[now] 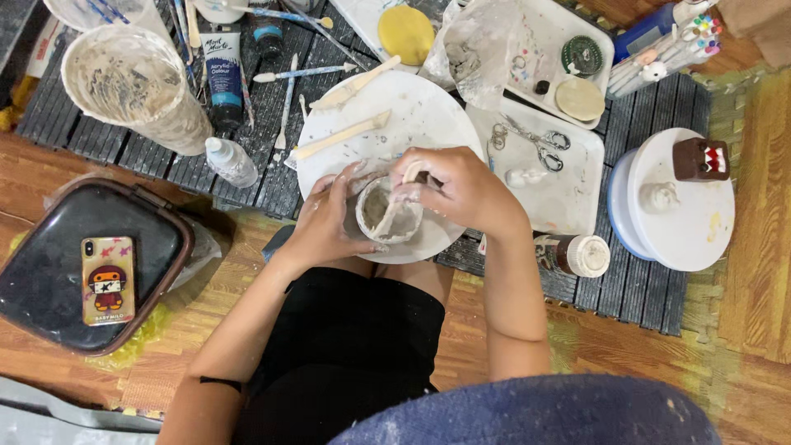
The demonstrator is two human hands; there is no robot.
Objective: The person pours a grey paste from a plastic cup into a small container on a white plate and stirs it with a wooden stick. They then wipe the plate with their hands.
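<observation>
A small grey clay cup (387,213) stands near the front edge of a round white board (428,115). My left hand (325,221) cups its left wall, fingers curled round the outside. My right hand (457,188) pinches the cup's right rim, thumb inside and fingers over the top. Both hands are smeared with pale clay. Two wooden modelling tools (339,136) lie on the board behind the cup.
A clay-coated bucket (132,86), paint tube (222,66) and squeeze bottle (231,162) stand at left. A phone (107,280) lies on a dark lidded box (49,272). White trays hold scissors (540,144). A turntable (684,222) with a brown figurine (700,159) is at right; a jar (577,254) lies nearby.
</observation>
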